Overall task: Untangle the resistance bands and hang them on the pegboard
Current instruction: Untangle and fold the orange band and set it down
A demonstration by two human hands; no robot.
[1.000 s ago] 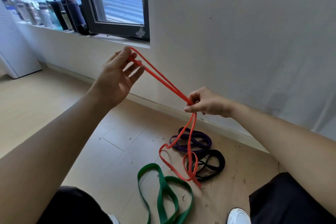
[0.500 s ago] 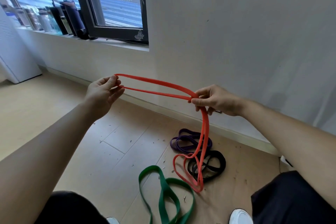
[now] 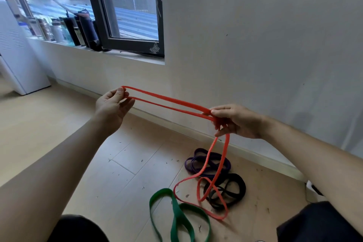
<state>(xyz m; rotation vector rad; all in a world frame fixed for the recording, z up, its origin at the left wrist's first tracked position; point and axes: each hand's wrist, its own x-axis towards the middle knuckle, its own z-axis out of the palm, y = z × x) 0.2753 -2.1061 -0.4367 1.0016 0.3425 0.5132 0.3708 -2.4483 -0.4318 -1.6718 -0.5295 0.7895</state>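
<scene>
Stretching the red band (image 3: 169,102) out level between both hands, the person is working it loose. The left hand (image 3: 113,104) is pinching the band's looped end between thumb and fingertips, with the other fingers loosely bent beneath it. The right hand (image 3: 237,122) is curling its fingers round both strands where they bunch together, gripping them. Holding the two strands apart and taut like this is probably a way of checking that this stretch is running free of twists.

From the right hand the rest of the band is hanging down to the floor (image 3: 117,173), where it is crossing itself and lying over the purple band (image 3: 194,169) and the black band (image 3: 240,184). The green band (image 3: 176,212) is lying just beside it, nearer the person, twisted into a figure of eight.

Judging by this, the untangling is at an early stage: one band is partly lifted and three are waiting on the floor. No pegboard is showing, so hanging is not yet under way.
</scene>
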